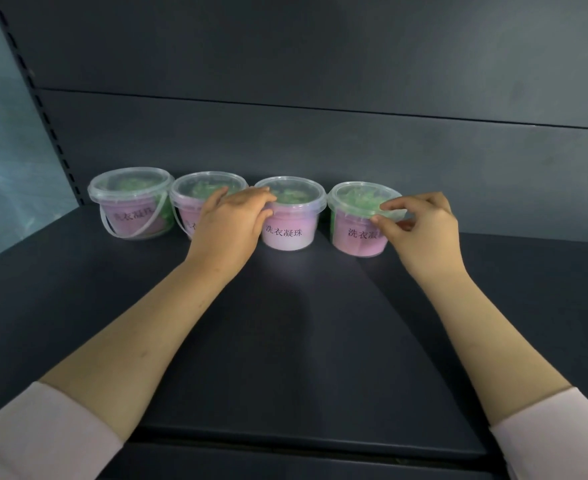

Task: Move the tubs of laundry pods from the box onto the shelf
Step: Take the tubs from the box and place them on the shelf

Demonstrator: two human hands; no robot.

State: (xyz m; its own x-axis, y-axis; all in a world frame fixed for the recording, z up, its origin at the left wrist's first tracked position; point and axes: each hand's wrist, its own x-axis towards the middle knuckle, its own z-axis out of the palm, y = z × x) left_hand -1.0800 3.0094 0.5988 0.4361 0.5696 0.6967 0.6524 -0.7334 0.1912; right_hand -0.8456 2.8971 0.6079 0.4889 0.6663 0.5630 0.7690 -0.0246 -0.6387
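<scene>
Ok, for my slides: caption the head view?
Four pod tubs line the shelf; left hand holds the third tub, right hand pinches the fourth tub.

Tubs (131, 202): four, clear, pink-labelled, upright in a row.
Third tub (290, 216): rim gripped by left hand (232, 220).
Fourth tub (358, 220): rim pinched by right hand (420, 226).

My left hand (232, 220) hides much of the pink label on the second clear plastic tub (199, 188); my right hand (420, 230) covers the last character on the rightmost tub (351, 216).
</scene>
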